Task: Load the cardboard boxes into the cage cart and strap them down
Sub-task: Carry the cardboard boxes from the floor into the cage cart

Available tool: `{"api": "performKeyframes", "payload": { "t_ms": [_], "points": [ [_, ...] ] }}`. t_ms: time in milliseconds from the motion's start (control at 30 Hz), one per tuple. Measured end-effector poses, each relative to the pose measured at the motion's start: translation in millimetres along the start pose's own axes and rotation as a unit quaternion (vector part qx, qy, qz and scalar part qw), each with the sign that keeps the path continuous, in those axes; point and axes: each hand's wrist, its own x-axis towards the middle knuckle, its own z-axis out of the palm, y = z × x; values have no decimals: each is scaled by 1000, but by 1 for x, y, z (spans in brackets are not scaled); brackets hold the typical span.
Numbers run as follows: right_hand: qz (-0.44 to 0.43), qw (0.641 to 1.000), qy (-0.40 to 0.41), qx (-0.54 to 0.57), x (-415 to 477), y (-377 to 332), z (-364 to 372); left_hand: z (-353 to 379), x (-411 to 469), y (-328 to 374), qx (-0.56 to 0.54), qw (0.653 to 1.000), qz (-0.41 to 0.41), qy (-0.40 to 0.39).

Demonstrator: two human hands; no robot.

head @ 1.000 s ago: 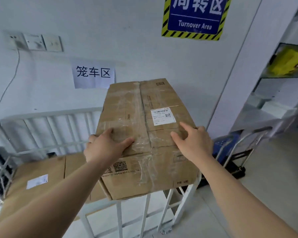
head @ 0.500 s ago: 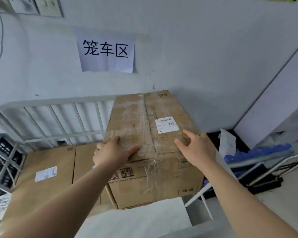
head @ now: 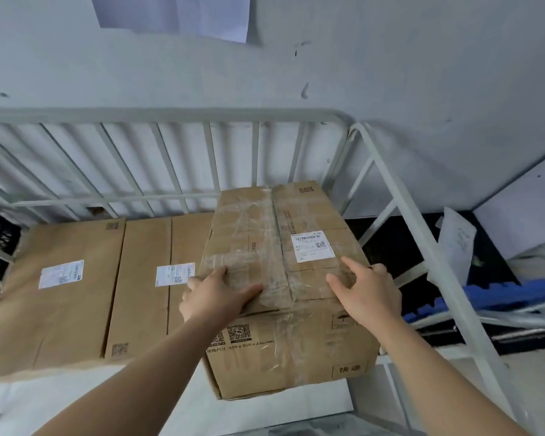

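Centrally, left hand [head: 216, 295] and right hand [head: 367, 292] press flat, fingers straight, on the taped box [head: 283, 234] near its front top edge. A flat box [head: 145, 278] lies just beside it at left, the cage cart [head: 400, 199] rail near at right.

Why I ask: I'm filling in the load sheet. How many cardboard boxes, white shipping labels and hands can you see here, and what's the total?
Cardboard boxes: 3
White shipping labels: 3, one on each box
Hands: 2, both on the taped box at the right
Total: 8
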Motion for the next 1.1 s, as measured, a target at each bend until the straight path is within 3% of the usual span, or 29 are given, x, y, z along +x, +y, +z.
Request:
{"api": "performKeyframes", "payload": {
  "t_ms": [500,733,1100],
  "points": [
    [-24,999,-31,15,114,68,155,162,111,-11,-23,999,-49,6],
    [-15,995,-72,65,130,89,234,207,142,-29,11,999,-40,28],
    [-7,992,-120,36,135,104,311,264,180,-68,19,999,-38,8]
  ]
}}
